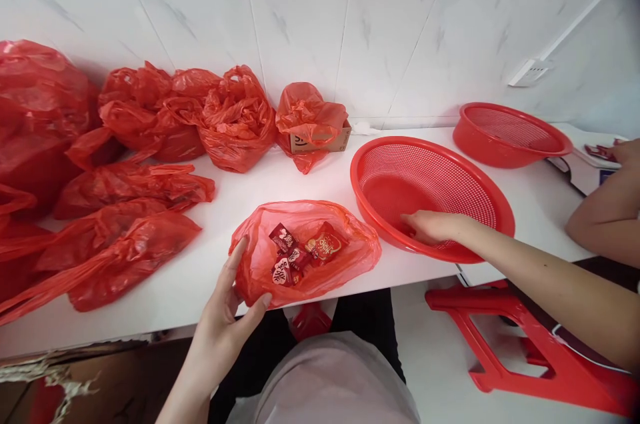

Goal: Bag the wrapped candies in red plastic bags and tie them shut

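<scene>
In front of me, a thin red plastic bag lies spread wide on the table. Inside it are several small dark red snack packets and a brighter red packet with gold lettering. My left hand holds the bag's left edge, thumb at the near rim and index finger along the side. To the right stands a large red perforated plastic basket. My right hand reaches over its near rim with the fingers curled down; whatever they hold is hidden.
Several filled red bags crowd the left and back. A small cardboard box with a red bag sits against the tiled wall. A second red basket stands back right, beside a co-worker's arm. Below is a red stool.
</scene>
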A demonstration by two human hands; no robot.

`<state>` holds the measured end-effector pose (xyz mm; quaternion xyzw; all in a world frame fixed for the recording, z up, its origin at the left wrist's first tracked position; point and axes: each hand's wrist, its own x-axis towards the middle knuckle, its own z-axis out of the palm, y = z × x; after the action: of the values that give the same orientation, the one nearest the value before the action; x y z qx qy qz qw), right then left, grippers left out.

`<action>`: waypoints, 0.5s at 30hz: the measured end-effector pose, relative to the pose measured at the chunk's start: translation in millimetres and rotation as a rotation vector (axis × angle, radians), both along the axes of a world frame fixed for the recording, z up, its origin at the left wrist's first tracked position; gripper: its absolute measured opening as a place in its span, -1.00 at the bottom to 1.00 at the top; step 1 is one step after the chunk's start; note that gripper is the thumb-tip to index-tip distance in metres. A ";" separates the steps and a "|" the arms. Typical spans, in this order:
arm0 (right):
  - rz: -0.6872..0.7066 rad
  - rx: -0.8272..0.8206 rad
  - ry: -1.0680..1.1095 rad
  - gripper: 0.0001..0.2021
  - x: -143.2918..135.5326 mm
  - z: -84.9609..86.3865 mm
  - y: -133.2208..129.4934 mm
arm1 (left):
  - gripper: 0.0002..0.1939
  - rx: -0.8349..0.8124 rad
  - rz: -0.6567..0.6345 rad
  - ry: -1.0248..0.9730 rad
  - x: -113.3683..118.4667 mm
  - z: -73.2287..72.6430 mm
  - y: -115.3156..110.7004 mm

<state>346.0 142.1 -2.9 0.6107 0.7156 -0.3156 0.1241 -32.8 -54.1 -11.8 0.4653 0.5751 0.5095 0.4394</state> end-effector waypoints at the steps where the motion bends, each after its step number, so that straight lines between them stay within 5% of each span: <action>1: 0.025 -0.026 -0.037 -0.83 -0.4 -3.9 -0.9 | -0.18 -0.002 0.000 -0.005 0.4 0.0 0.3; 5: 0.053 -0.083 -0.031 -0.84 -0.7 9.1 11.9 | -0.17 -0.013 0.017 -0.019 1.2 0.2 0.4; 9: -0.139 -0.114 0.583 -0.80 -8.2 47.3 18.2 | -0.20 -0.007 0.021 -0.001 0.5 -0.1 -0.6; 12: -0.159 -0.140 0.892 -0.72 -36.3 71.6 2.7 | -0.19 -0.004 0.022 -0.013 0.4 0.1 -0.8; 15: -0.034 -0.156 0.981 -0.71 -79.8 83.7 -21.1 | -0.19 -0.011 0.006 -0.036 1.9 1.3 -0.7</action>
<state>266.2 121.0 80.8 0.3907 0.6538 -0.6203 -0.1873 -30.9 -54.8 -10.6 0.4520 0.5711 0.5160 0.4508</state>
